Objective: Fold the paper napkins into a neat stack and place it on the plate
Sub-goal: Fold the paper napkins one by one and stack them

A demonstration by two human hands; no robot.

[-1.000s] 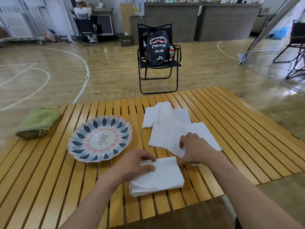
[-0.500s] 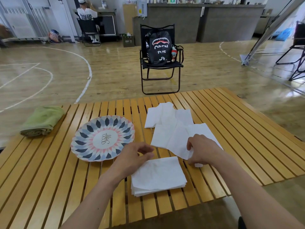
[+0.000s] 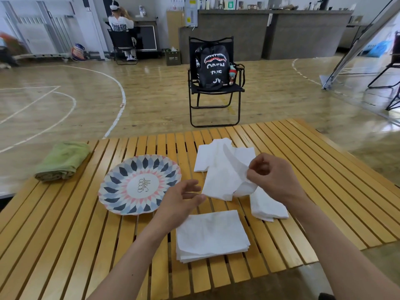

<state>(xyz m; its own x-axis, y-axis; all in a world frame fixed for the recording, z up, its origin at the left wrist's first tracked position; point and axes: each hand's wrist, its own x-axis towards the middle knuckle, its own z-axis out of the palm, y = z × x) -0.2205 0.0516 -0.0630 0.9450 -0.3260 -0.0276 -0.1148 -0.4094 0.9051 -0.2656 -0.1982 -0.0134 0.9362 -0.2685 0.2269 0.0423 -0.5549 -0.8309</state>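
Right grip: your right hand (image 3: 272,178) pinches one napkin (image 3: 234,163) above the loose napkins (image 3: 216,182). Left grip: your left hand (image 3: 179,202) wide, holding nothing, over the folded stack (image 3: 212,234) on the counter (image 3: 65,234); plate (image 3: 112,191) just left.

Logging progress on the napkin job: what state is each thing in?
folded stack, flat on the table, off the plate.
lifted napkin, unfolded, pinched by right hand.
loose napkins, unfolded on the table.
plate, no napkins on it.
left hand, open, holding nothing.
green towel, folded.
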